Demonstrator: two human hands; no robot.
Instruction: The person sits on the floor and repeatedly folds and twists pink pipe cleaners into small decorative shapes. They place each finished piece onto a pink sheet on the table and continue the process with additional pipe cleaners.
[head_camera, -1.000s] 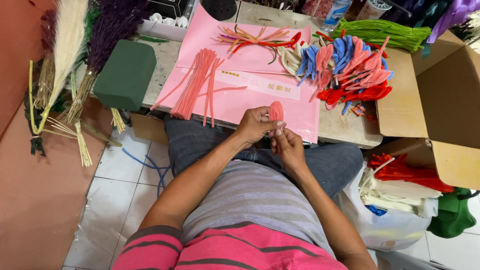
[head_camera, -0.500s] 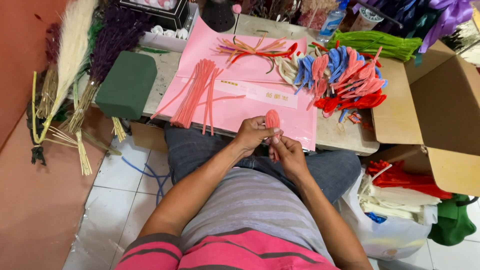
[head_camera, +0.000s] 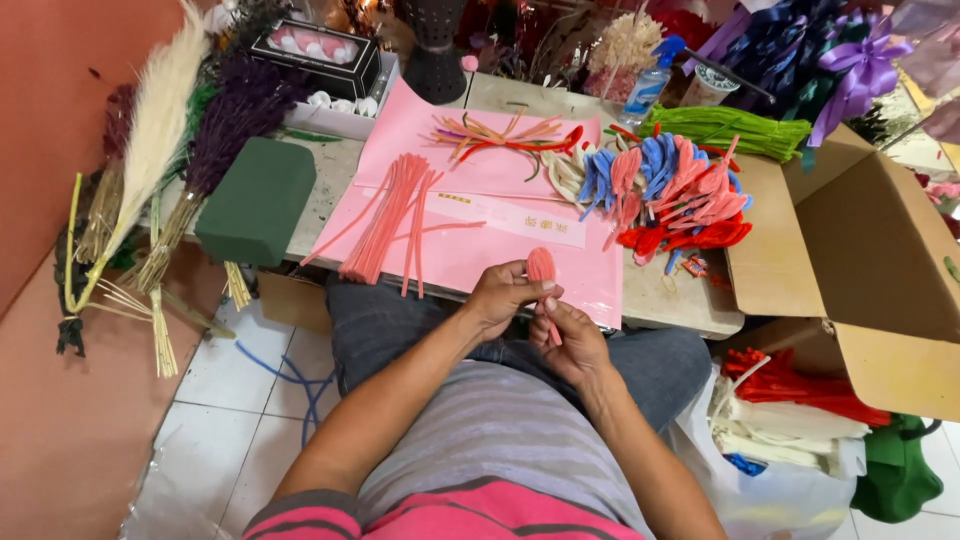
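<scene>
Hardly shifted since earlier, both hands' grip closed on pink pipe-cleaner loop (head_camera: 541, 266) near surface (head_camera: 660, 300) edge: left hand (head_camera: 500, 297), right hand (head_camera: 572, 338); loose pinch risks unwinding.

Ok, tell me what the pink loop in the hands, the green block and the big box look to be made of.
Pink loop: looks like a fuzzy pipe cleaner, matte and bent over; both the left hand and right hand pinch it. Green block: probably floral foam, with a dull, fine-grained face and soft edges. Box: plain brown cardboard, matte, flaps folded open.
</scene>
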